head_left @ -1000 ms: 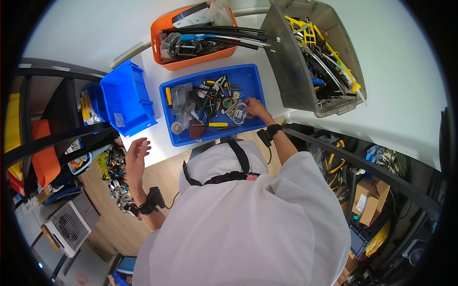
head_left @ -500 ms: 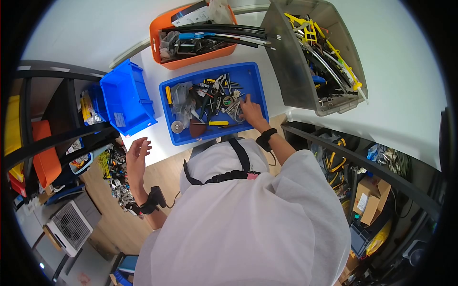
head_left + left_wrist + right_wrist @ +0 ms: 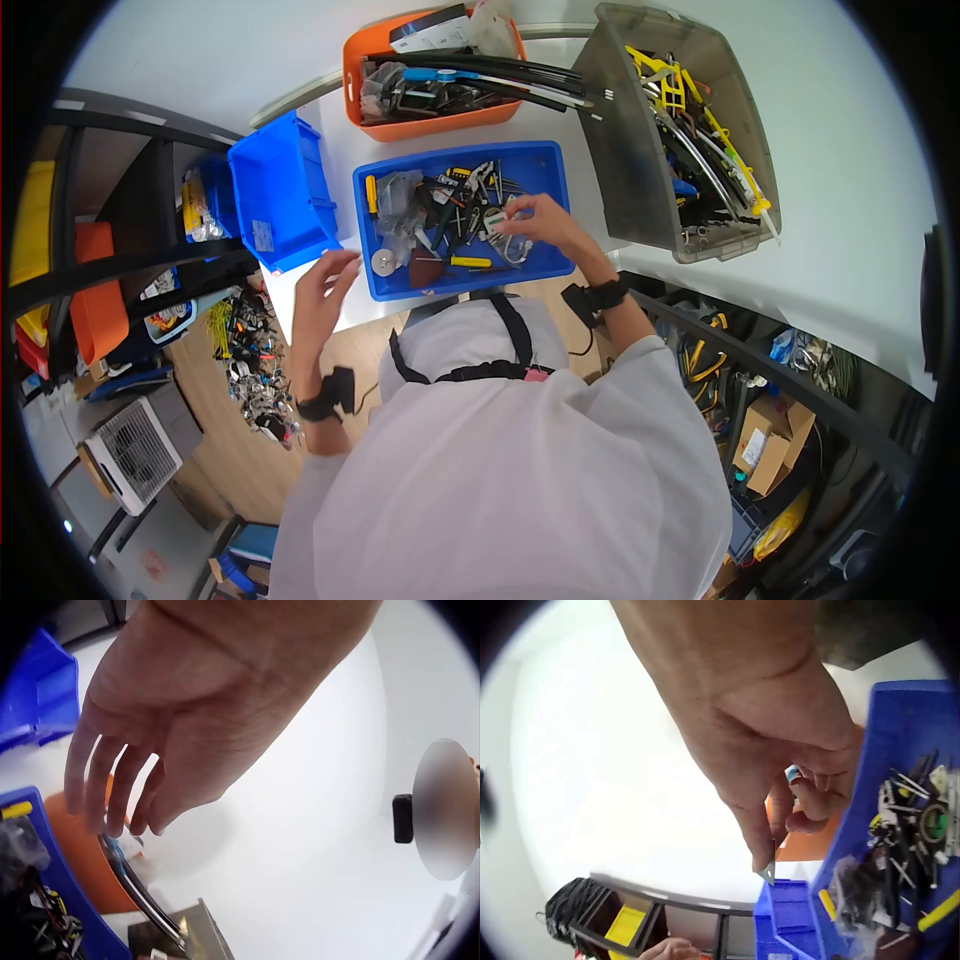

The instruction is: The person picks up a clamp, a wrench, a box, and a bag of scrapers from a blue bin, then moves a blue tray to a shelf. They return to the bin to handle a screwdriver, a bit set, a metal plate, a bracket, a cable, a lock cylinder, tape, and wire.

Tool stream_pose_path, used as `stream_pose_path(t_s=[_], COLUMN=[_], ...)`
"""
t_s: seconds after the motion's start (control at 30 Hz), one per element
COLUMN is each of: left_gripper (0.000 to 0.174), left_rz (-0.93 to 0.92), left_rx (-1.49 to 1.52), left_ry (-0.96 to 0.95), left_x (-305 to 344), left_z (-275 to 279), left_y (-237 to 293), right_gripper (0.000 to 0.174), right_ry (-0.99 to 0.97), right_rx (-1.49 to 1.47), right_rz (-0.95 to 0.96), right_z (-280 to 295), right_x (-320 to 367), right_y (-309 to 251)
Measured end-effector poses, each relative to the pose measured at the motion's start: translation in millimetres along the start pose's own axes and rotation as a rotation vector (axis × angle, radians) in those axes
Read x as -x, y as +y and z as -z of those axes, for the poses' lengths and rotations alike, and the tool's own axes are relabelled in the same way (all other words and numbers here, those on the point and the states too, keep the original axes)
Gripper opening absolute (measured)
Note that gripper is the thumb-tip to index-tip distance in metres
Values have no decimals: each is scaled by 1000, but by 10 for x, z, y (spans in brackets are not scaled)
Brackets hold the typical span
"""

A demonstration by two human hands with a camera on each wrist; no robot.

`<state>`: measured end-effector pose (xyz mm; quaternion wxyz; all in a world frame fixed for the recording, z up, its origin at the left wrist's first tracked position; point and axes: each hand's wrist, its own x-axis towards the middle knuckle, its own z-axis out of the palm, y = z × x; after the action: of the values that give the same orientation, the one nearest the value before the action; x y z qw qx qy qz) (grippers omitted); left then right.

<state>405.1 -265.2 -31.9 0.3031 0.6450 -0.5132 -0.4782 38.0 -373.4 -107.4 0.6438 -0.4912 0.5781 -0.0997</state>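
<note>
Above the right part of a blue tray (image 3: pixel 545 178), my right hand (image 3: pixel 552 224) pinches a small, pale, flat piece (image 3: pixel 769 873) with a hole, between thumb and finger. My left hand (image 3: pixel 322 292) is off the tray's left edge, fingers apart and holding nothing; the left wrist view shows its fingers (image 3: pixel 96 780) hanging relaxed. Inside the tray lie a yellow-handled screwdriver (image 3: pixel 470 262), a round metal disc (image 3: pixel 383 262), clear plastic bags (image 3: pixel 399 198), a coiled white cable (image 3: pixel 517 250) and many mixed small tools and metal parts.
An empty blue bin (image 3: pixel 280 190) stands left of the tray. Behind it is an orange basket (image 3: pixel 440 130) with long black rods sticking out rightward. A tall grey bin (image 3: pixel 625 165) of tools stands at the right. Dark shelf rails flank both sides.
My right hand has come up from the tray's contents with the small piece pinched. My left hand has moved up and right, closer to the tray. The head view has shifted slightly.
</note>
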Motion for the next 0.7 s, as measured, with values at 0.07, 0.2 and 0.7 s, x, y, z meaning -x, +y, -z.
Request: stream_pose_path(t_s=[0.07,0.2,0.7], left_gripper=[24,28,14], left_rz=[-126,-176,33], left_rx=[-16,-26,560], left_ry=[-99,-205,-316], left_x=[-122,-149,121], left_z=[-182,-386,-385], left_y=[305,811,1220], right_gripper=[24,18,14], right_ry=[-122,150,541], right_rx=[-106,164,781], right_rz=[343,733,1721], right_z=[-57,-250,-409], right_x=[140,647,1154], right_y=[-314,-1017,-1182])
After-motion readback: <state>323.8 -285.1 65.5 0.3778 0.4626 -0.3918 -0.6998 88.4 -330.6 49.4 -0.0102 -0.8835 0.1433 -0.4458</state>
